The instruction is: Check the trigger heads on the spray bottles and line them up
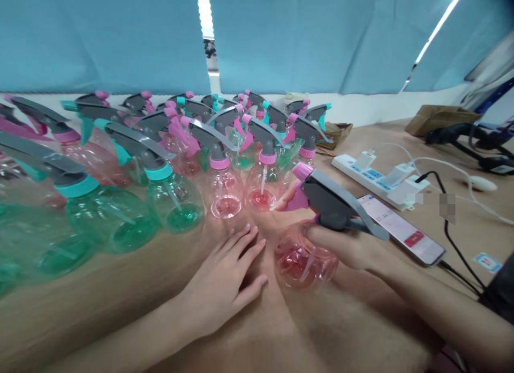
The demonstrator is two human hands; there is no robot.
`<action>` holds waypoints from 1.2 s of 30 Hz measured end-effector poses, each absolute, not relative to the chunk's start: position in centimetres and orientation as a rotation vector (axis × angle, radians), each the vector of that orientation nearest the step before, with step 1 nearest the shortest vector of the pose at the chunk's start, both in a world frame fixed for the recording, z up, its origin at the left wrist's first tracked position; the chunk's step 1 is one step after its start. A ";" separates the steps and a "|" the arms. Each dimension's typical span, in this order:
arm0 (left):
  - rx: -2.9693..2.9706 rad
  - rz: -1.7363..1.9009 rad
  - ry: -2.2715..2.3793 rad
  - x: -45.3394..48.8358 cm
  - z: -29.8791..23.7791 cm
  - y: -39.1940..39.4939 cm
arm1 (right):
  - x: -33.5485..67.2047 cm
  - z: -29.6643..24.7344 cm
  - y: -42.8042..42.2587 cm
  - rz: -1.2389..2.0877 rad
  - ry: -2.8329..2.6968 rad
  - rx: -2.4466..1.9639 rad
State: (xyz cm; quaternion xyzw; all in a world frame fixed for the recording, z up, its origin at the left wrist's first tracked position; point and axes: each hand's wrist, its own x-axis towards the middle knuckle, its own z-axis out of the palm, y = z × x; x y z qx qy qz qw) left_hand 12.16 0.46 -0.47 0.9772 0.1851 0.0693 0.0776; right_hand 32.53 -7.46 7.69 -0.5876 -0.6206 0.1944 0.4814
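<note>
My right hand grips a pink spray bottle around its neck, just under the grey and pink trigger head. Some fingers reach past the pink trigger. The bottle stands near the table's front, with its nozzle towards the back left. Flat on the table to its left lies my left hand, fingers spread and nothing in it. Just beyond its fingertips are a clear pink spray bottle and another pink one. A green spray bottle with a turquoise collar stands further left.
Many more pink and green spray bottles fill the left and back of the brown table. At the right lie a phone, a white power strip with plugs and cables, and brown paper bags. Blue curtains hang behind.
</note>
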 end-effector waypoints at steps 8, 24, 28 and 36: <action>2.917 0.263 0.549 11.9 -1.0 0.7 | 32.3 7.8 -7.0 0.623 -1.479 -1.306; 2.922 0.286 0.548 11.7 -1.3 0.6 | 32.9 6.0 -7.3 0.543 -1.430 -1.492; 2.923 0.301 0.545 11.8 -1.4 0.7 | 32.6 6.9 -7.2 0.581 -1.453 -1.443; 2.932 0.316 0.535 11.7 -1.4 0.7 | 32.8 6.6 -7.1 0.641 -1.519 -1.335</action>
